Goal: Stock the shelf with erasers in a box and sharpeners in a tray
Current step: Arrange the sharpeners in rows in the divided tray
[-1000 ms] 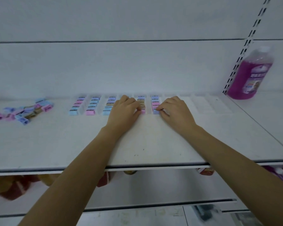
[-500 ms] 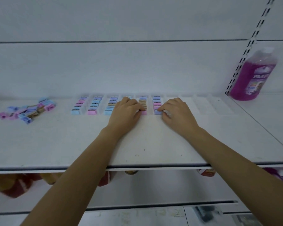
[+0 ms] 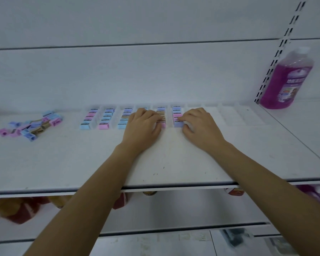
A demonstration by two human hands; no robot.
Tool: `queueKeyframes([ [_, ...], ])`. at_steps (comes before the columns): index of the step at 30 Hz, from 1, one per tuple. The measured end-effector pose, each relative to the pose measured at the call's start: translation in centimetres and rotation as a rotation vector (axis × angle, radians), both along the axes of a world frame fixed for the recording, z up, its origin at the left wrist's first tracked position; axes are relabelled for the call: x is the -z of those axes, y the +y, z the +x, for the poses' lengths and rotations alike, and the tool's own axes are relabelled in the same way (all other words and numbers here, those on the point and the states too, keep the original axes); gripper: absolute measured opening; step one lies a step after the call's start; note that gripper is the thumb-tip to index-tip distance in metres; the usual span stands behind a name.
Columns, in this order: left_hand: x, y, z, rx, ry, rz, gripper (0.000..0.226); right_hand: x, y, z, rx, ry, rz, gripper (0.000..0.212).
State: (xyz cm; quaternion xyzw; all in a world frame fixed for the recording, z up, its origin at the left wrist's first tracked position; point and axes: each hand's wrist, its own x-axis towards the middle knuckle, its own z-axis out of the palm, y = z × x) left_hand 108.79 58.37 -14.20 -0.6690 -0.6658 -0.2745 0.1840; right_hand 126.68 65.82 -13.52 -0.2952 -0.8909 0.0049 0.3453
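Observation:
A clear plastic tray [image 3: 229, 117] with several narrow columns lies at the back of the white shelf [image 3: 166, 163]. Its left columns hold rows of blue, pink, purple and tan sharpeners [image 3: 105, 119]. My left hand [image 3: 142, 126] lies over the fourth column, its curled fingertips on a pink sharpener [image 3: 163, 125] at the front of the fifth. Just right of that, my right hand [image 3: 199, 126] pinches a purple sharpener [image 3: 178, 124] at the front of the sixth column. A loose pile of sharpeners [image 3: 31, 126] sits at the shelf's left. No erasers or box are in view.
A large bottle of purple liquid [image 3: 286, 78] stands at the back right beside a slotted upright [image 3: 281, 50]. The tray's right columns hold nothing. Red and yellow packages [image 3: 22, 209] show on the shelf below.
Both hands stay at the tray's fifth and sixth columns with only small finger shifts. The view has drifted slightly.

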Motion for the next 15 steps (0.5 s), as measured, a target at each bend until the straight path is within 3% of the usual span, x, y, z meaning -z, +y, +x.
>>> queueKeyframes([
  [7, -0.5, -0.5, 0.4, -0.029, 0.001, -0.105, 0.043, -0.2, -0.2, 0.1, 0.062, -0.016, -0.078, 0.028],
  [15, -1.5, -0.9, 0.4, -0.02, -0.162, 0.013, 0.049, -0.7, -0.7, 0.2, 0.08, 0.08, -0.103, 0.03],
])
